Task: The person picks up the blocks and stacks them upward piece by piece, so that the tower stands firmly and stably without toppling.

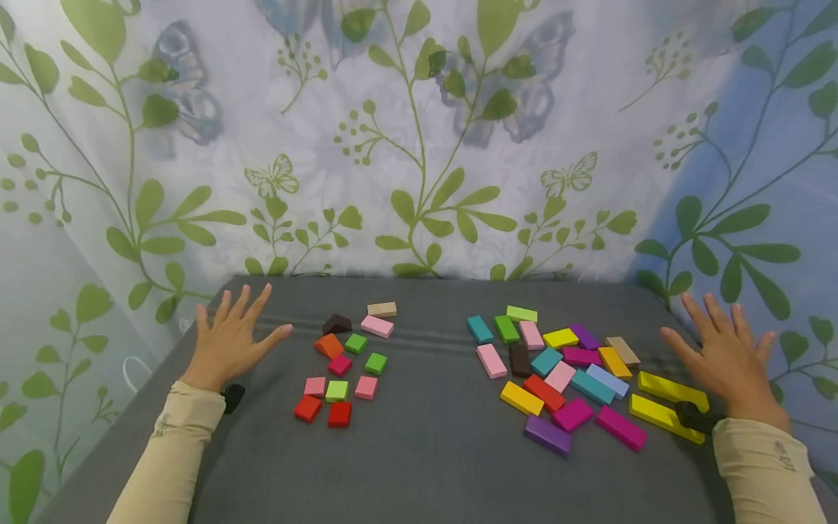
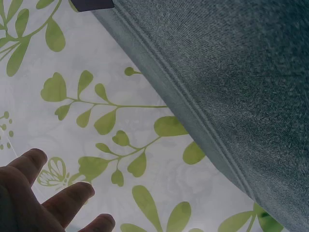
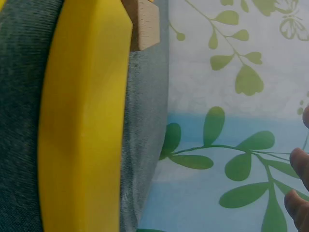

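Observation:
My left hand (image 1: 229,343) is spread with straight fingers over the table's left side, holding nothing. To its right lies a loose group of small blocks, among them an orange block (image 1: 329,346), a dark brown block (image 1: 337,324) and a red block (image 1: 308,408). My right hand (image 1: 732,356), also spread and holding nothing, is at the table's right edge. Two long yellow blocks (image 1: 674,390) lie just left of it; one yellow block (image 3: 87,121) looms large in the right wrist view. Left of these spreads a bigger group with a purple block (image 1: 547,435) and a magenta block (image 1: 620,428).
The dark grey cloth-covered table (image 1: 419,466) bears both groups, with a strip of bare cloth between them. A leaf-patterned curtain (image 1: 419,145) hangs behind and along both sides. A natural wood block (image 3: 148,25) lies beyond the yellow one in the right wrist view.

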Motion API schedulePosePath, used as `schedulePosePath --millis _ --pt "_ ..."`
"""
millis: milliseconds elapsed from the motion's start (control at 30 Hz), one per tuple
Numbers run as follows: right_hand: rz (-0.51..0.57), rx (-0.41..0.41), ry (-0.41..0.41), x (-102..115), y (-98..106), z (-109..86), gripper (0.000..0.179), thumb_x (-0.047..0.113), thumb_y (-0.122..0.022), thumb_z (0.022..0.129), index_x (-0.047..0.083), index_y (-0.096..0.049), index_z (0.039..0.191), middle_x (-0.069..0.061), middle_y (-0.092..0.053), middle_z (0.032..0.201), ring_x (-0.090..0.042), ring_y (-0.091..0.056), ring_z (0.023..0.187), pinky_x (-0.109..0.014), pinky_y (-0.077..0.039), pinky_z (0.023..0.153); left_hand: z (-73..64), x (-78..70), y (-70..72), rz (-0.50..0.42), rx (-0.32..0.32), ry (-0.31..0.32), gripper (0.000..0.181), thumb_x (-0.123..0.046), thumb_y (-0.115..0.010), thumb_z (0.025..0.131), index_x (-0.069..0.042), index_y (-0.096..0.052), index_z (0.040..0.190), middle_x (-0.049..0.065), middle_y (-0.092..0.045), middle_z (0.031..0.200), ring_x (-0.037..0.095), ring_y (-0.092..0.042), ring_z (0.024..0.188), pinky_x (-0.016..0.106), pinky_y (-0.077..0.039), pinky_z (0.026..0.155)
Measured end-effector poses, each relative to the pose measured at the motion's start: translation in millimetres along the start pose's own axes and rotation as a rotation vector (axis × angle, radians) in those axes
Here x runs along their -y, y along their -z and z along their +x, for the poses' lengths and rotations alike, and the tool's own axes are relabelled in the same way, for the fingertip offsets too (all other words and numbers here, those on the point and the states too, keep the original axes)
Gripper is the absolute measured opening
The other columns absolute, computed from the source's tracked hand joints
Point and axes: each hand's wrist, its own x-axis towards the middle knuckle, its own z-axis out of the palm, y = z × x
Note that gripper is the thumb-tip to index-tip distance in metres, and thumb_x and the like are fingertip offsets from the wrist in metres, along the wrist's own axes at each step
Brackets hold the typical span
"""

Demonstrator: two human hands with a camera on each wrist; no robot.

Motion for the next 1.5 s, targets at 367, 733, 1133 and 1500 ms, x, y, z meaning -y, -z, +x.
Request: schedulePosePath --millis 367,733,1133,1500 --pt "0.033 0.018 0.036 6 -5 4.4 0.085 0.058 -0.042 0.113 0.011 -0.005 0.174 -0.033 -0.006 0.174 -0.064 0.002 0.157 -0.086 0.008 0.114 0.5 -2.9 -2.2 0.005 0.028 -0.004 0.100 -0.072 -0.056 0.102 -0.012 -0.020 0.174 0.038 -0.023 0.170 0.063 -0.016 0.156 0.081 0.001 0.120" --pt "0.194 0.056 0.170 26 -7 12.5 0.082 0.033 -0.063 0.111 -0.002 -0.017 0.170 -0.048 -0.028 0.159 -0.073 -0.028 0.140 -0.085 -0.018 0.112 4.4 -24.1 -4.0 -0.062 0.037 -0.037 0.100 -0.067 -0.062 0.100 -0.009 -0.025 0.172 0.034 -0.033 0.168 0.060 -0.028 0.154 0.079 -0.010 0.120" --pt "0.302 0.317 0.196 63 -12 23.0 0.075 0.028 -0.072 0.106 -0.004 -0.035 0.163 -0.039 -0.041 0.158 -0.064 -0.040 0.139 -0.084 -0.039 0.099 24.2 -57.9 -12.1 -0.193 0.056 -0.141 0.079 -0.035 -0.076 0.102 0.000 -0.041 0.164 0.030 -0.058 0.152 0.052 -0.058 0.135 0.076 -0.038 0.109" --pt "0.454 0.330 0.327 83 -31 29.4 0.052 0.015 -0.076 0.102 -0.005 -0.059 0.148 -0.028 -0.069 0.136 -0.052 -0.064 0.123 -0.056 -0.057 0.101 40.7 -81.7 -22.9 -0.450 0.206 -0.026 0.070 -0.034 -0.073 0.105 -0.004 -0.047 0.162 0.027 -0.060 0.151 0.052 -0.052 0.141 0.072 -0.040 0.111"
